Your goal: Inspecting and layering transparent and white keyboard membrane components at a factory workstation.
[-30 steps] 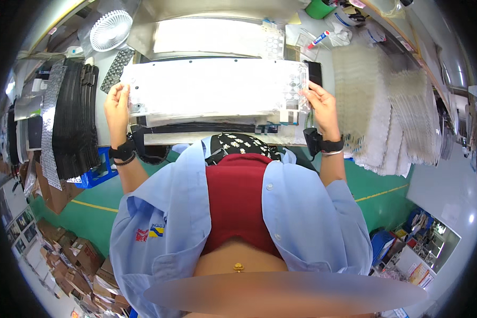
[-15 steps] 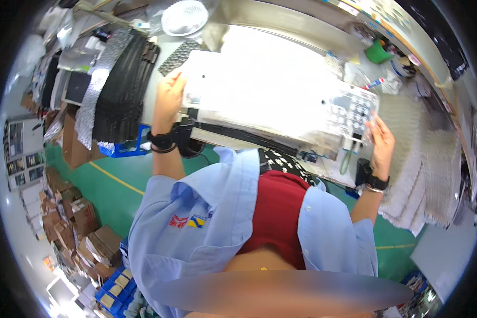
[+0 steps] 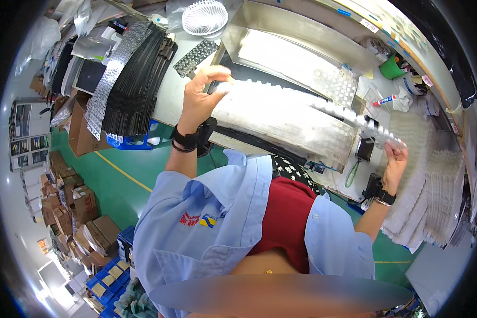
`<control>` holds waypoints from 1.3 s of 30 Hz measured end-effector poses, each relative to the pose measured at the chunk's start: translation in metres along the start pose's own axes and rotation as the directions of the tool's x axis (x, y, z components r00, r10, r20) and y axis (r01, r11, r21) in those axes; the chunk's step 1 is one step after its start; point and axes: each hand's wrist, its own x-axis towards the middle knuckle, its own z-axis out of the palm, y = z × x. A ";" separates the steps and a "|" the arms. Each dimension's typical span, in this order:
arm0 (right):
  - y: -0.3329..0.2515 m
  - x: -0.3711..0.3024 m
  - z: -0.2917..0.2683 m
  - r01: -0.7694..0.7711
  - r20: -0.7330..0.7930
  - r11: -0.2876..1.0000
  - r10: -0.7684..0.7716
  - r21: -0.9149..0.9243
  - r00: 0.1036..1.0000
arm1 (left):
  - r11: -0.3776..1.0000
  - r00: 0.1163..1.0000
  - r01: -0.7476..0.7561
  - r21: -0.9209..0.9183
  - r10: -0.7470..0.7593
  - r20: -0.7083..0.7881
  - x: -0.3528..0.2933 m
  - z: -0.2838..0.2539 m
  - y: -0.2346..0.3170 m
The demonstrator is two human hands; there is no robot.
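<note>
Stretched between both hands is a long, thin, translucent plastic sheet (image 3: pixel 376 127) with a notched edge, tilted so that it shows narrow. My left hand (image 3: pixel 204 100) pinches its left end between thumb and fingers. At the lower right, my right hand (image 3: pixel 396 164) is closed on the other end. The sheet is above a brightly lit metal work box (image 3: pixel 323 138) on the bench, and glare washes out much of its middle.
Left of the box stand a black stack of strips (image 3: pixel 130 100) and a small dark perforated sheet (image 3: pixel 196 58). A white fan (image 3: pixel 204 18) stands behind. At right are a marker (image 3: pixel 385 100), a green cup (image 3: pixel 391 68) and piled pale sheets (image 3: pixel 403 196).
The sheet has turned from broad and flat-facing to nearly edge-on. Both hands have moved right, and the right hand also lower. More of the metal box shows.
</note>
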 end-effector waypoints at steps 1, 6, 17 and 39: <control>-0.007 0.000 -0.003 -0.018 0.014 1.000 0.019 -0.011 1.000 | 0.990 0.990 -0.140 0.009 0.140 -0.004 0.002 -0.002 -0.003; 0.024 -0.002 -0.032 0.086 0.007 0.996 -0.086 0.040 0.996 | 0.926 0.932 -0.362 0.108 0.358 0.053 0.011 -0.001 0.001; 0.029 -0.006 -0.016 0.193 -0.049 0.973 -0.200 -0.130 0.978 | 0.858 0.882 -0.467 0.214 0.469 0.043 0.014 0.000 -0.010; -0.037 -0.010 0.040 0.397 0.100 0.857 -0.386 -0.328 0.917 | 0.894 0.942 -0.326 0.309 0.334 0.026 0.007 -0.029 -0.046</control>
